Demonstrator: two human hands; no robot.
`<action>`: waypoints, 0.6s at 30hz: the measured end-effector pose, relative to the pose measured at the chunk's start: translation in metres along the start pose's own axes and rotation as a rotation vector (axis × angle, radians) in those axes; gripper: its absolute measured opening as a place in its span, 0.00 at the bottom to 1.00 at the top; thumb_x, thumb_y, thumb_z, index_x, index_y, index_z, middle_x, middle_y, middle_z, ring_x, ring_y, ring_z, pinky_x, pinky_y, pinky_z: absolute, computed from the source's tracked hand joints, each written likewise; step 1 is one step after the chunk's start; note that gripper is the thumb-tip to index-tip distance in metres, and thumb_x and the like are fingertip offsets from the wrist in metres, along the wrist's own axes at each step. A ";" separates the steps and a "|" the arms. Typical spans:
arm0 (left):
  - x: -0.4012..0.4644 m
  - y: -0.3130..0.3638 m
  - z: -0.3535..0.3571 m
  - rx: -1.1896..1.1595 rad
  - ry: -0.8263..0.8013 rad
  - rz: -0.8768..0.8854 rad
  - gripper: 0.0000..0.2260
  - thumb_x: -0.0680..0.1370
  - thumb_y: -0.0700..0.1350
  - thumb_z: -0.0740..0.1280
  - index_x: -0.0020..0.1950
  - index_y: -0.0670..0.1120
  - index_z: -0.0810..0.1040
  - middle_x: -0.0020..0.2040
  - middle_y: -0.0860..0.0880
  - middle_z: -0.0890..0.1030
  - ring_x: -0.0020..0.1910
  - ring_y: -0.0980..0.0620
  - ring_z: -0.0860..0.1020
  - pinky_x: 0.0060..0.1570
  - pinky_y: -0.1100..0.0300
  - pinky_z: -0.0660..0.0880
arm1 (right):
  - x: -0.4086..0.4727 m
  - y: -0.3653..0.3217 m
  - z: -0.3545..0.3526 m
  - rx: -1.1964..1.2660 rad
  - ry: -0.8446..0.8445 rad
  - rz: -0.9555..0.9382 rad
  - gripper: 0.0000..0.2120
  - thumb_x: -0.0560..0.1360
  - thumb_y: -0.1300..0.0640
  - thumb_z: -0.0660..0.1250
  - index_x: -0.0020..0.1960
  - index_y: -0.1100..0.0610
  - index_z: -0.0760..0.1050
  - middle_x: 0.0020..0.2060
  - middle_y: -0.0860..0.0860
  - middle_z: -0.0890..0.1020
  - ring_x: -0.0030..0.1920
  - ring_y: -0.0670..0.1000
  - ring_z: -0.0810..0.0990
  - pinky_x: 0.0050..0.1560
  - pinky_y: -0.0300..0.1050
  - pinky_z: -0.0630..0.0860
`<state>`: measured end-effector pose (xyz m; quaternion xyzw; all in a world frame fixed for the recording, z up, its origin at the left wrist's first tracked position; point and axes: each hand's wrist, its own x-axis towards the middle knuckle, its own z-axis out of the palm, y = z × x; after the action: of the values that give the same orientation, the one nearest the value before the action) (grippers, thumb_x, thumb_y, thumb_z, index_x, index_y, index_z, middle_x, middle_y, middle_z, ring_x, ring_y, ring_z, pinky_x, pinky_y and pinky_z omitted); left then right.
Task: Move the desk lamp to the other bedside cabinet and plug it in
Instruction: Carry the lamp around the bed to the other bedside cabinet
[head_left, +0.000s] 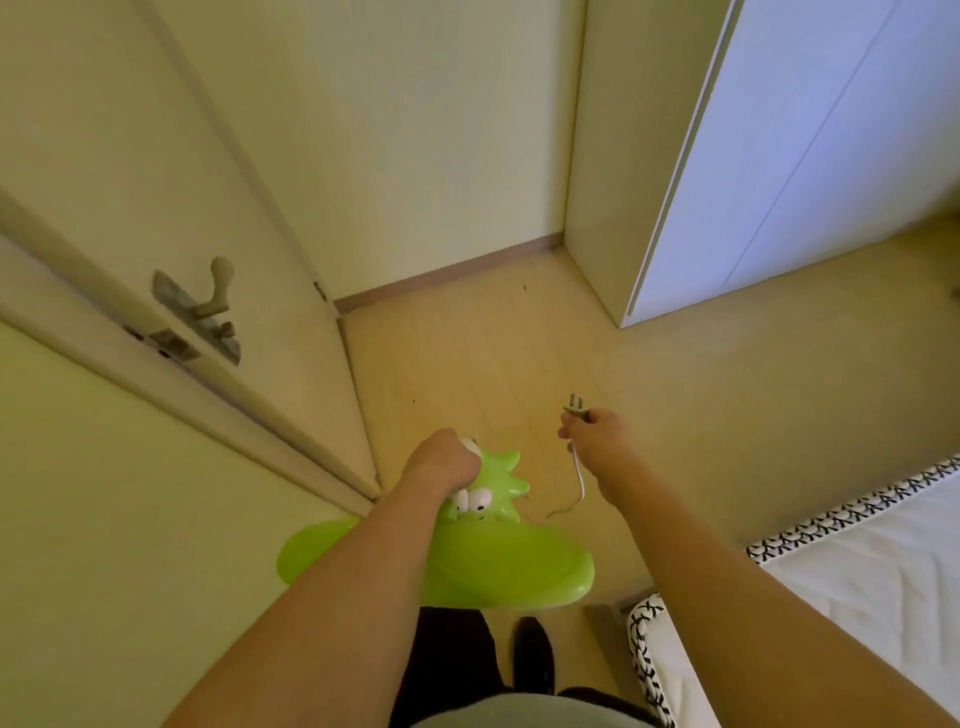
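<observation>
Wood floor (519, 338) | left hand (441, 462) clamps lamp (493, 561) | right hand (597, 431) pinches plug (575, 408), prongs forward

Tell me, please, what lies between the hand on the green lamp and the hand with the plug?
In the head view, only bare wooden floor shows between the left hand on the green lamp and the right hand pinching the plug; the white cord dangles below that hand.

A single wide-angle view is taken from head height, aimed forward and steeply down. Both forearms are seen reaching out from the bottom edge, close to the lens. The floor (519, 364) is seen ahead, with a door (156, 182) at left and a bed (857, 571) at lower right.
</observation>
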<state>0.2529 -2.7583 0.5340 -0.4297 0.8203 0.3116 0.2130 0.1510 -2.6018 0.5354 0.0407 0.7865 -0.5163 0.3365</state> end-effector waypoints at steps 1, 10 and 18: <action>0.016 0.013 -0.010 0.020 -0.008 0.017 0.24 0.75 0.44 0.63 0.70 0.41 0.68 0.67 0.42 0.74 0.63 0.43 0.74 0.55 0.58 0.71 | 0.015 -0.012 -0.002 -0.008 0.016 0.002 0.11 0.78 0.55 0.62 0.37 0.54 0.73 0.41 0.57 0.77 0.40 0.54 0.73 0.44 0.49 0.69; 0.183 0.166 -0.076 0.254 -0.143 0.276 0.20 0.75 0.44 0.63 0.66 0.40 0.72 0.66 0.40 0.75 0.63 0.42 0.75 0.58 0.56 0.72 | 0.161 -0.099 -0.050 0.105 0.321 0.096 0.09 0.77 0.56 0.63 0.40 0.58 0.75 0.41 0.57 0.77 0.41 0.55 0.73 0.44 0.49 0.69; 0.260 0.331 -0.083 0.445 -0.237 0.504 0.24 0.75 0.44 0.63 0.70 0.40 0.69 0.70 0.41 0.72 0.67 0.43 0.71 0.62 0.57 0.69 | 0.232 -0.136 -0.141 0.169 0.644 0.163 0.10 0.76 0.51 0.64 0.41 0.57 0.74 0.28 0.49 0.70 0.31 0.50 0.69 0.32 0.43 0.63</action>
<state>-0.1713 -2.8200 0.5417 -0.1178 0.9180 0.2158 0.3113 -0.1524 -2.6119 0.5437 0.2920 0.8010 -0.5116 0.1066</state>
